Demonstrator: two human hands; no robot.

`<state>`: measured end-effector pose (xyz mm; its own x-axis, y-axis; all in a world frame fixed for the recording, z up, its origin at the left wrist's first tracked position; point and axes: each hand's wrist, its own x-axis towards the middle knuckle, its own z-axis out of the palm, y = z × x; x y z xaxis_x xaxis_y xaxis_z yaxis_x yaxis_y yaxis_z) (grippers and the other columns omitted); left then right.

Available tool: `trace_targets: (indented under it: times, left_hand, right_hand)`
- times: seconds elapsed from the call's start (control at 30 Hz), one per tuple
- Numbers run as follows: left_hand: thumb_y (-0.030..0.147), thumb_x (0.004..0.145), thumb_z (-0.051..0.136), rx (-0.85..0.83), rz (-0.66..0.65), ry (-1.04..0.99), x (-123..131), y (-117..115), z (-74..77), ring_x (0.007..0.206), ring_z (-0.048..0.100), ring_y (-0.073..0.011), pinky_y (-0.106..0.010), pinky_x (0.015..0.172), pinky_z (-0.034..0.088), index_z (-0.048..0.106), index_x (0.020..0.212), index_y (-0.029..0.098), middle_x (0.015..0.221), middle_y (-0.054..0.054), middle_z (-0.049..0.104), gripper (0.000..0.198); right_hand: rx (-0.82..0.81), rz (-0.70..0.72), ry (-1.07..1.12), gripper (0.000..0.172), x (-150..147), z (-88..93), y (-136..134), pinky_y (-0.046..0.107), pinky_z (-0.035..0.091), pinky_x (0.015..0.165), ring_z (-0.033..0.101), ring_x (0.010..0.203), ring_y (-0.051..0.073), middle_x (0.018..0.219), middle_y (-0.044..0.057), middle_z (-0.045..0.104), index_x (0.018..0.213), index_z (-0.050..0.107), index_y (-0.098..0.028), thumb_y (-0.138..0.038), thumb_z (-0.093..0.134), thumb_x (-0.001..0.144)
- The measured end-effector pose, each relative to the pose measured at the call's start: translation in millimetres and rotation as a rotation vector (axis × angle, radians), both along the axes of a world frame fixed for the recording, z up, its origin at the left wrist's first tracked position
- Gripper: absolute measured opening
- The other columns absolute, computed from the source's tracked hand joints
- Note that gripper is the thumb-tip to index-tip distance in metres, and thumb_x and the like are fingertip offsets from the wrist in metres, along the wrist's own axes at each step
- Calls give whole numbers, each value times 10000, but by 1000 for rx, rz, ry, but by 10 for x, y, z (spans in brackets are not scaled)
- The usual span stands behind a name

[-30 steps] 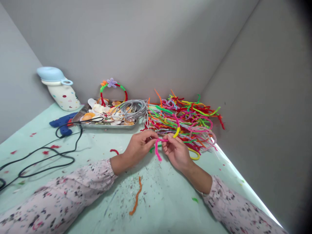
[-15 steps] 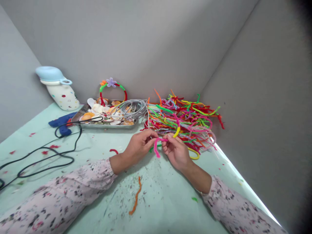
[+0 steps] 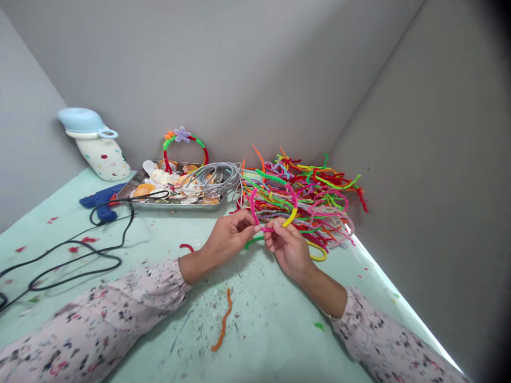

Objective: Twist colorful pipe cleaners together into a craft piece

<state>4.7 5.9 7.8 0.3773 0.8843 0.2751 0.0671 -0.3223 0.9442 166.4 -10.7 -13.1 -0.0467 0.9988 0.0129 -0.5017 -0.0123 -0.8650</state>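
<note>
Between my hands is a curved, fuzzy pipe cleaner piece [image 3: 295,197] with green, pink and yellow stretches. My right hand [image 3: 290,251] pinches it near the lower end of the yellow stretch. My left hand [image 3: 228,236] has thumb and fingertips closed on a pink stretch that crosses to the right fingers; its pink end stands upward above the left fingertips. Whether that pink stretch is a separate pipe cleaner is hard to make out. Behind both hands lies a heap of multicoloured pipe cleaners [image 3: 319,194].
A metal tray [image 3: 175,207] holds shells and a grey wire coil [image 3: 217,178]. A flowered pipe cleaner ring [image 3: 206,154] stands by it. To the left are a blue glue gun [image 3: 104,205], its black cord [image 3: 120,247] and a bottle [image 3: 101,154]. An orange pipe cleaner piece [image 3: 224,322] lies in front.
The pink end that hung down between my hands now points up on the left, opposite the yellow and pink curve. My hands have barely shifted.
</note>
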Motion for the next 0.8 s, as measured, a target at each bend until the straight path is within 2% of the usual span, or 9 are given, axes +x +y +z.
trace_targets:
  times: [0.3,0.6,0.8]
  left_hand:
    - [311,887,551,57,-2,73,-9,23,-29,715,568,-130,-240,641,428,612,905,122,819,-43,654,199]
    - [281,889,523,190,115,228,-24,14,23,652,471,-106,-216,605,371,597,778,150,686,17,538,187]
    - [282,877,506,128,142,226,-4,-2,5,605,461,-104,-210,559,363,558,734,155,642,20,520,198]
  right_hand:
    - [25,-24,-28,211,-1,-19,13,153,387,401,524,480,75,586,-11,607,747,662,-164,-367,718,741]
    - [60,-16,-81,201,-3,-45,5,165,394,429,533,511,79,616,-7,618,768,672,-173,-372,698,768]
    - [115,-3,-166,192,8,-105,-3,179,411,472,542,554,89,657,1,624,821,678,-181,-369,645,830]
